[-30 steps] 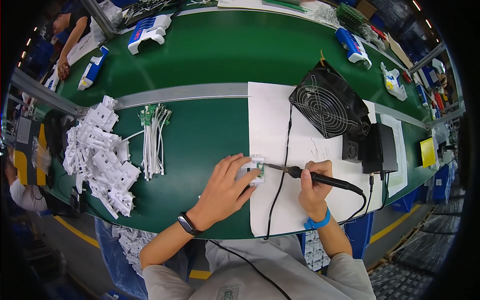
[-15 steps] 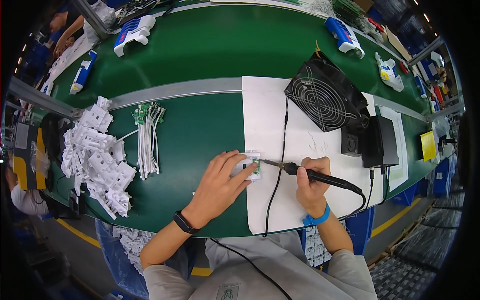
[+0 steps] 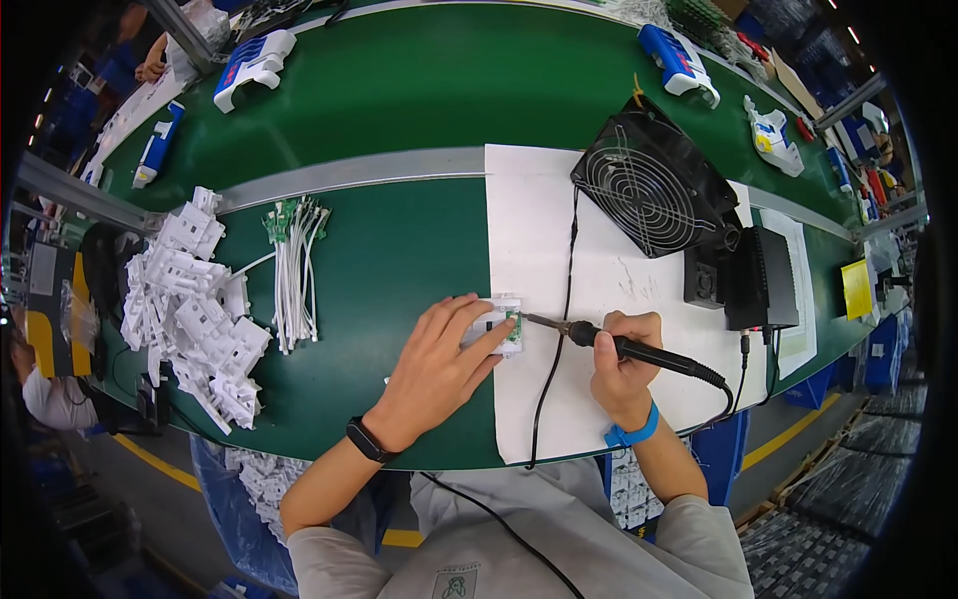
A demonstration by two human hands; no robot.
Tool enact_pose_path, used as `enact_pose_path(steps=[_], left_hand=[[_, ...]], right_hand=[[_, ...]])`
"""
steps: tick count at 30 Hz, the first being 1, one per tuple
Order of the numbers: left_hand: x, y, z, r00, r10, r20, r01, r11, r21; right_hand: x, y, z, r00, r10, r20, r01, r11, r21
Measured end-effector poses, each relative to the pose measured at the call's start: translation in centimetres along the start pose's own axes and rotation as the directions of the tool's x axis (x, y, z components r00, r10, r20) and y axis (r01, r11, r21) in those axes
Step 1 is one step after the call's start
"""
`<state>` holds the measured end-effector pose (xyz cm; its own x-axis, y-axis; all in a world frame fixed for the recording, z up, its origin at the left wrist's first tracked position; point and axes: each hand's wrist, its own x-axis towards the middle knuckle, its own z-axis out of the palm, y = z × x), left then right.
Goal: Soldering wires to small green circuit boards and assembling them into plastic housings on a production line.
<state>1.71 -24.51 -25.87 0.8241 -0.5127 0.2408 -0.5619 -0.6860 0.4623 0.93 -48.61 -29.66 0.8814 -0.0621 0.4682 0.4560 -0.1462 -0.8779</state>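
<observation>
My left hand [image 3: 439,364] lies over a small white plastic housing [image 3: 507,347], its fingers pressing the part against the work surface. A little green circuit board [image 3: 514,327] sits in that housing, partly under my fingertips. My right hand [image 3: 626,369] grips a soldering iron [image 3: 639,350] by its black handle, the tip pointing left. The tip is at the board's right side; whether it touches cannot be made out. A black cable [image 3: 544,389] runs across the white paper sheet [image 3: 529,215] beneath the iron.
Left of my hands lie a bundle of white wires [image 3: 293,290] with green ends and a heap of white plastic housings [image 3: 195,309]. A black fan [image 3: 644,180] and a black box [image 3: 763,280] stand to the right. Blue-and-white shells [image 3: 254,68] lie on the green belt [image 3: 419,90].
The shells on the belt have shifted slightly left. My hands, the housing and the soldering iron stay nearly in place. Another person's arm at the far left has moved.
</observation>
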Motion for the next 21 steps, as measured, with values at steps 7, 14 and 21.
enact_pose_path(steps=[7, 14, 21], left_hand=[[-0.18, -0.18, 0.1, 1.0, 0.001, 0.015, -0.001, 1.0, 0.005], [-0.23, -0.66, -0.35, 0.998, -0.035, 0.053, 0.032, 0.998, 0.055], [0.01, -0.39, -0.48, 0.996, -0.049, 0.07, 0.045, 0.997, 0.062]], right_hand=[[0.02, -0.06, -0.13, 0.997, 0.041, -0.059, -0.04, 0.999, 0.014], [-0.39, -0.05, -0.48, 0.999, 0.027, -0.032, -0.024, 0.996, 0.09], [-0.23, -0.43, -0.96, 0.989, -0.018, 0.143, 0.015, 1.0, 0.024]])
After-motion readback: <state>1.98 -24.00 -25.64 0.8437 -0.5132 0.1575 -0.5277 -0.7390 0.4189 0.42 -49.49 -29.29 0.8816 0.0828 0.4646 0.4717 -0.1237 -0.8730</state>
